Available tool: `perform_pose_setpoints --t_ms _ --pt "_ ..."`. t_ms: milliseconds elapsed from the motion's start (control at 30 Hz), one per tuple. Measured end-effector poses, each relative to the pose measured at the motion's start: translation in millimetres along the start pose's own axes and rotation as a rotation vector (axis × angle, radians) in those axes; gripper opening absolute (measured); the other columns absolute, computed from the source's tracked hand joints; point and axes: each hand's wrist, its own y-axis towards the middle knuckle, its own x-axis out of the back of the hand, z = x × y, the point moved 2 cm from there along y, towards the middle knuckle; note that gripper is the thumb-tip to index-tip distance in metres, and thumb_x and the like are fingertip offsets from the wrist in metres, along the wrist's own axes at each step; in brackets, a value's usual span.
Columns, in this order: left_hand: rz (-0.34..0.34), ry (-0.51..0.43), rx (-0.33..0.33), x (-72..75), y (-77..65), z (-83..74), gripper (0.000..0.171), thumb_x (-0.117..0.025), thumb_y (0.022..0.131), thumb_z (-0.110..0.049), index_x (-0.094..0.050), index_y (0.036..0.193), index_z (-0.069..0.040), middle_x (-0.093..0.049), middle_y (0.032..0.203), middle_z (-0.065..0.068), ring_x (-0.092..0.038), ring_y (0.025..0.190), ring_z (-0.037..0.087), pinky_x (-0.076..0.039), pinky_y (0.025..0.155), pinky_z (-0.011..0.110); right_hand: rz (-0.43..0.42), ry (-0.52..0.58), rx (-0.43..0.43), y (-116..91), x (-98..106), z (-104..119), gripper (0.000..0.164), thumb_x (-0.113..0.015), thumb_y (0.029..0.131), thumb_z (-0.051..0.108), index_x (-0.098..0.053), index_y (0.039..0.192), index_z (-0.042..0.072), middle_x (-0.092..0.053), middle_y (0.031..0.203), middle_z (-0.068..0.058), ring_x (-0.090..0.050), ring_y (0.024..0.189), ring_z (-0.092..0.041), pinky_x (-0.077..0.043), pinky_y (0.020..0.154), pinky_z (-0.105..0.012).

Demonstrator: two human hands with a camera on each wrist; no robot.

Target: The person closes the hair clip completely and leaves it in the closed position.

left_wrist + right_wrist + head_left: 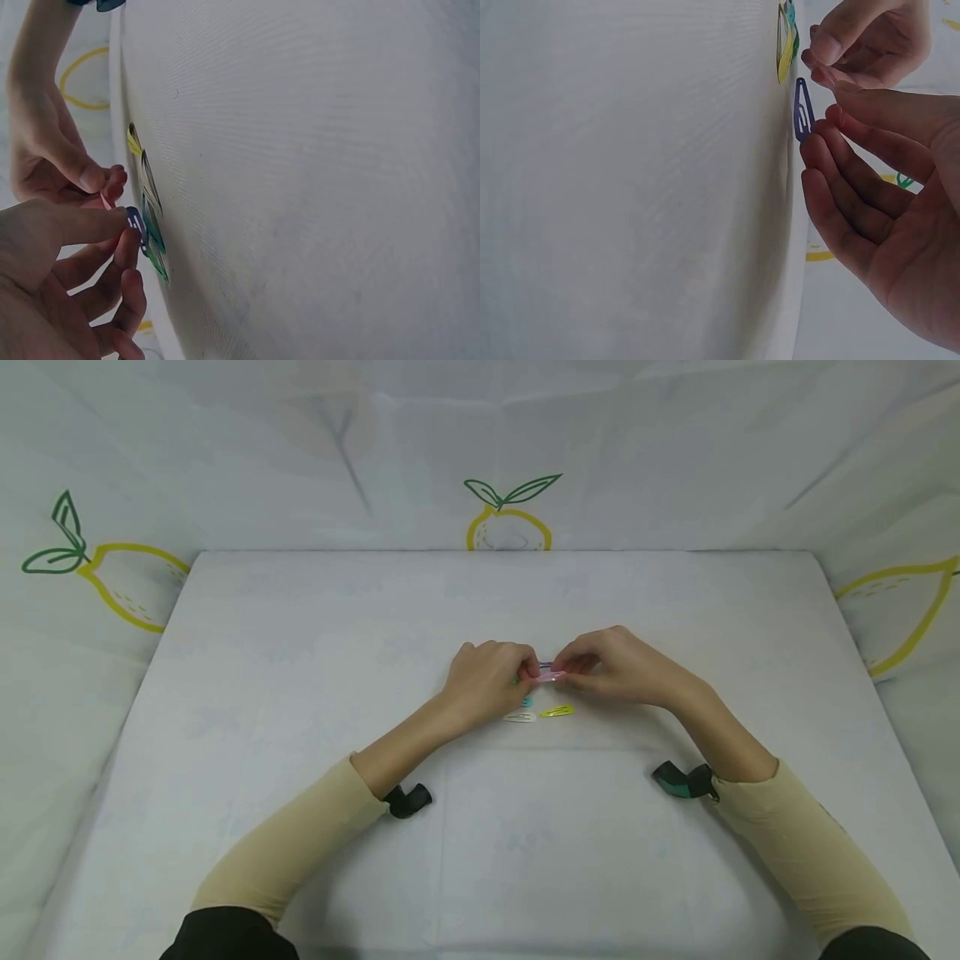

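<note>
My left hand (487, 679) and right hand (626, 668) meet over the table, fingertips pinching opposite ends of a pink snap hair clip (551, 677). Most of that clip is hidden by fingers in both wrist views. Just beyond it is a purple hair clip (803, 112), close to the right hand's fingertips; whether they touch it I cannot tell. Nearer the front lie a white hair clip (521, 717) and a yellow hair clip (557, 711). A teal clip (527, 702) and a green clip (157, 264) are partly covered by the left hand in the head view.
A white cloth covers the table (337, 635). White sheets with lemon drawings (510, 514) hang behind it and at both sides. Black wrist-worn devices (408, 801) stick out from both sleeves.
</note>
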Motion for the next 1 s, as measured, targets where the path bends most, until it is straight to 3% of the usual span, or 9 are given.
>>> perform_pose_setpoints --t_ms 1000 --pt "0.046 0.052 0.018 -4.4 6.6 1.1 0.004 -0.076 0.101 -0.023 -0.078 0.098 -0.022 -0.074 0.087 -0.009 -0.066 0.084 0.013 -0.040 0.080 0.036 0.010 -0.060 -0.027 2.4 -2.4 -0.2 0.013 -0.078 0.096 0.004 -0.083 0.107 0.009 -0.083 0.100 -0.001 -0.075 0.090 -0.014 -0.061 0.086 -0.035"
